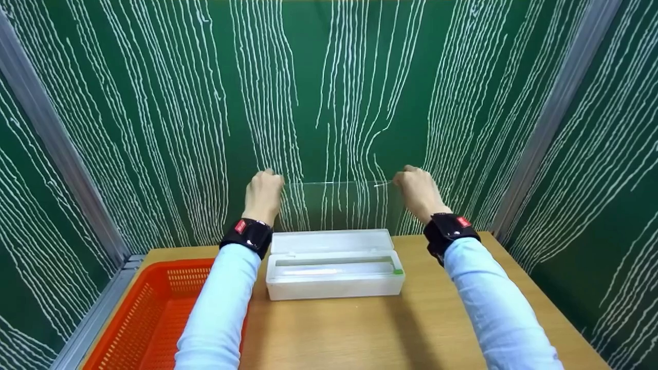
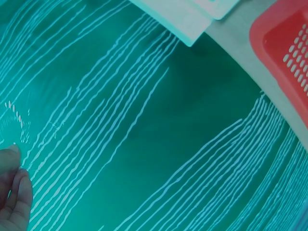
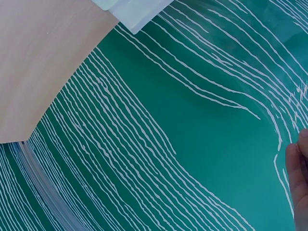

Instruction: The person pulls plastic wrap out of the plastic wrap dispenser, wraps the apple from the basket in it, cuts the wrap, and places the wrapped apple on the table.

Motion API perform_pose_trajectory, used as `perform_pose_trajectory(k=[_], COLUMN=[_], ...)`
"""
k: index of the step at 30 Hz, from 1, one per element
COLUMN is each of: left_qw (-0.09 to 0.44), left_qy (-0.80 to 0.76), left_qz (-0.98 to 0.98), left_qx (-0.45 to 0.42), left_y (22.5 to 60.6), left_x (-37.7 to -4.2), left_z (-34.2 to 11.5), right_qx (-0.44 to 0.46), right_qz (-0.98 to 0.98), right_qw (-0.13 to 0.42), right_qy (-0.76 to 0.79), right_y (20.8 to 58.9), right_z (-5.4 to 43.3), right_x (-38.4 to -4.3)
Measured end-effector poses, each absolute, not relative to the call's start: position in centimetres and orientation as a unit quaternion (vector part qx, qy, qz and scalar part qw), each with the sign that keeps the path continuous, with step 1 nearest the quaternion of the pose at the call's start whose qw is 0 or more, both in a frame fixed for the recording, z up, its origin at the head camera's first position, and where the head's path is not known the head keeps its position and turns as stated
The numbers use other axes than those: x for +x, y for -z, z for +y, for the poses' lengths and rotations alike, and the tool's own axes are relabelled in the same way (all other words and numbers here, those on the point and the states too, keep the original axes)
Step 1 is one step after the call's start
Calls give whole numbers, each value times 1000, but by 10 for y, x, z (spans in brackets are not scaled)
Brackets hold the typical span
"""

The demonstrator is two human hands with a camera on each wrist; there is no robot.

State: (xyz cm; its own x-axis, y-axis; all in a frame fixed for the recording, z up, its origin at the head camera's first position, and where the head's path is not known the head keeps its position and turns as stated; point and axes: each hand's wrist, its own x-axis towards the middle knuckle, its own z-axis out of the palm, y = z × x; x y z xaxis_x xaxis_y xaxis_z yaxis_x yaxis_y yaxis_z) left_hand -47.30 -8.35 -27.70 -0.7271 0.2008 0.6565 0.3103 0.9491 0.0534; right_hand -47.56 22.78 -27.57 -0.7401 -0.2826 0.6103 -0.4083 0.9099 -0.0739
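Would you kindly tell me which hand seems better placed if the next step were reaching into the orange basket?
Probably the left hand: it is nearer the orange basket, while the right hand is toward the right end of the white box. Both hold the clear film, though.

Head view faces forward-down; wrist views share box (image 1: pixel 334 290).

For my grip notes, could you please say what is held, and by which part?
A clear film, pinched near its upper corners by the left hand and right hand.
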Motion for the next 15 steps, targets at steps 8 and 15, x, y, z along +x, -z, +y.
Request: perform_pose_trajectory(k=[8, 15], left_qw=[353, 359], left_qy=[75, 73], left_qz=[-923, -920], left_qx=[-137, -141], left_y=[269, 261], left_x=[-471, -468], left_z=[-86, -88], right_qx=[176, 179], right_qz=[-924, -918], right_qw=[322, 346], right_qy=[-103, -77], right_y=[266, 259], right_z=[224, 224], right_x=[-474, -475])
